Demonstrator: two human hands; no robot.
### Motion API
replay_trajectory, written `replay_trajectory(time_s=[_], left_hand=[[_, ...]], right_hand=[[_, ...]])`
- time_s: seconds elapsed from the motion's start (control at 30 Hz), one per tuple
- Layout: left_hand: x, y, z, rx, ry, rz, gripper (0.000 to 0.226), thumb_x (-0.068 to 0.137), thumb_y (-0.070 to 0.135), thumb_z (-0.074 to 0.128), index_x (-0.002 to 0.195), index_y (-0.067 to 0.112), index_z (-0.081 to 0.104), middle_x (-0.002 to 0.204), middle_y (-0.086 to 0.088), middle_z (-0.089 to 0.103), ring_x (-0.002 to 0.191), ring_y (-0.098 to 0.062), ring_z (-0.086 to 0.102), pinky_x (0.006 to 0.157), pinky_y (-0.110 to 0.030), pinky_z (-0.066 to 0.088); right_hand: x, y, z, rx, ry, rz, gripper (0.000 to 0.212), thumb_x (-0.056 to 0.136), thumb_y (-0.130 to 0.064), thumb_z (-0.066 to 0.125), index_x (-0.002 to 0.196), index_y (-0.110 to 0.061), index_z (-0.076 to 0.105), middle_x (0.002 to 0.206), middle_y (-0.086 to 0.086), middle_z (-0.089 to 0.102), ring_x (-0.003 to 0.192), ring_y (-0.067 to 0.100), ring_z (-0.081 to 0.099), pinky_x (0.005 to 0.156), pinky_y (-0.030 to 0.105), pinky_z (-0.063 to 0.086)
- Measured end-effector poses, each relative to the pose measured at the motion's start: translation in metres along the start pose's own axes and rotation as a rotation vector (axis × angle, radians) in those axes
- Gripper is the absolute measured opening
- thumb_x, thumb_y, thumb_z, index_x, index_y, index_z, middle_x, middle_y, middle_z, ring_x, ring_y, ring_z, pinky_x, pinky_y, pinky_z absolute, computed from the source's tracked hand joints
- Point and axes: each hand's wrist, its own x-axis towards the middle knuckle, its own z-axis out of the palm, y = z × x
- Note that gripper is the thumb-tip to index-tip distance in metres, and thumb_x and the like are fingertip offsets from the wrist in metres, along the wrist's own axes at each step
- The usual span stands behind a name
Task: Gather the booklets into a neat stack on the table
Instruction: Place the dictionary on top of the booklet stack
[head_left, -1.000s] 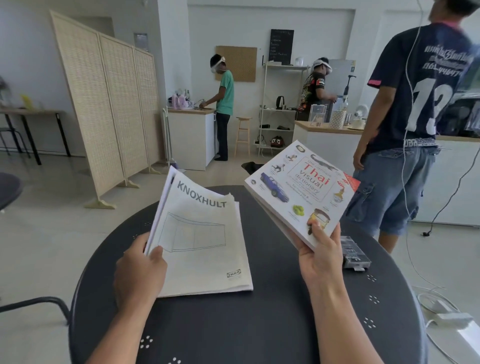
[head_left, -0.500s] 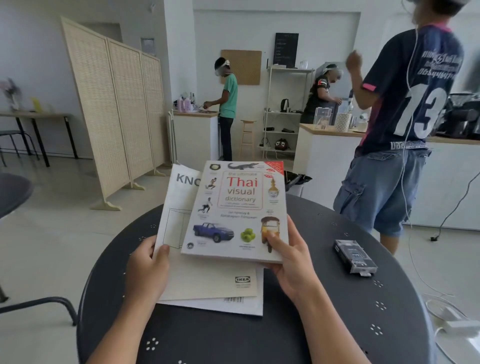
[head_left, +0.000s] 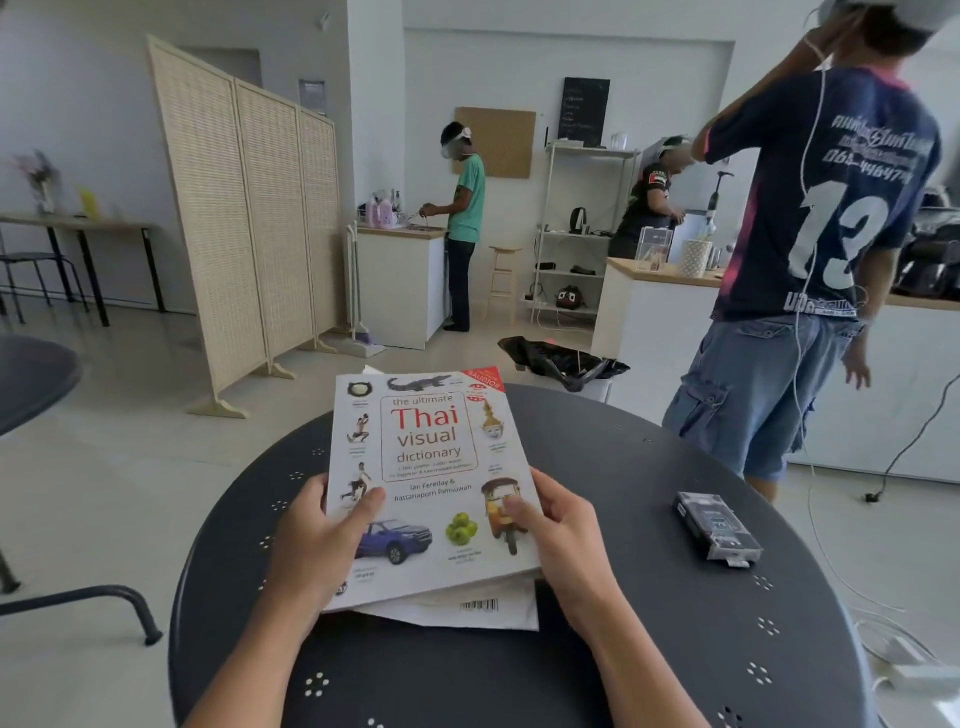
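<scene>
A white Thai visual dictionary (head_left: 426, 467) lies on top of white paper booklets (head_left: 483, 608), whose lower edge with a barcode sticks out beneath it. The pile is over the middle of the round dark table (head_left: 649, 649). My left hand (head_left: 317, 545) grips the pile's left edge, thumb on the cover. My right hand (head_left: 561, 535) grips the right edge, thumb on the cover beside the tuk-tuk picture. The booklets under the dictionary are mostly hidden.
A small dark box (head_left: 716, 525) lies on the table's right side. A person in a numbered jersey (head_left: 810, 234) stands close past the table's far right edge. A bin with a black bag (head_left: 566, 364) stands behind the table. Another dark table's edge (head_left: 31, 379) is at left.
The dictionary has slid left and now squarely covers the paper booklets. My left hand has moved its thumb onto the dictionary's cover, so both hands hold the pile together.
</scene>
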Motion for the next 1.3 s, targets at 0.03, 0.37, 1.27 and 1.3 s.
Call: replay_trajectory(time_s=[0.03,0.37,1.27,1.3], left_hand=[[0.001,-0.001,0.000,-0.015,-0.005,0.006,0.033,0.083,0.038,0.074,0.112,0.025,0.064,0.101,0.008,0.075,0.093,-0.015,0.071,0.082,-0.046,0.057],[-0.006,0.013,0.004,-0.370,-0.163,0.219,0.061,0.062,0.046,0.084,0.117,0.025,0.067,0.110,-0.002,0.077,0.102,-0.023,0.073,0.083,-0.045,0.059],[-0.010,0.011,0.035,-0.243,-0.185,0.269,0.031,0.095,0.033,0.055,0.124,0.029,0.044,0.121,0.013,0.066,0.107,0.008,0.062,0.086,-0.018,0.051],[-0.010,0.010,0.035,-0.248,-0.170,0.273,0.027,0.097,0.026,0.053,0.122,0.028,0.045,0.121,0.011,0.066,0.106,0.006,0.064,0.082,-0.015,0.053]], right_hand=[[0.001,0.000,-0.002,-0.075,0.079,-0.003,0.019,0.100,-0.015,0.060,0.111,-0.019,0.075,0.096,0.002,0.083,0.084,0.024,0.081,0.079,0.047,0.064],[0.013,0.010,-0.024,0.062,0.129,0.213,0.100,0.063,-0.053,0.091,0.145,-0.022,0.043,0.132,0.007,0.070,0.106,0.030,0.075,0.094,0.054,0.058],[0.015,0.012,-0.018,-0.035,0.182,-0.226,0.034,0.092,-0.042,0.060,0.121,-0.024,0.058,0.119,-0.004,0.077,0.106,0.014,0.075,0.085,0.043,0.063],[0.015,0.011,-0.017,-0.031,0.190,-0.239,0.031,0.092,-0.039,0.061,0.119,-0.025,0.059,0.118,-0.004,0.077,0.106,0.015,0.075,0.084,0.042,0.064]])
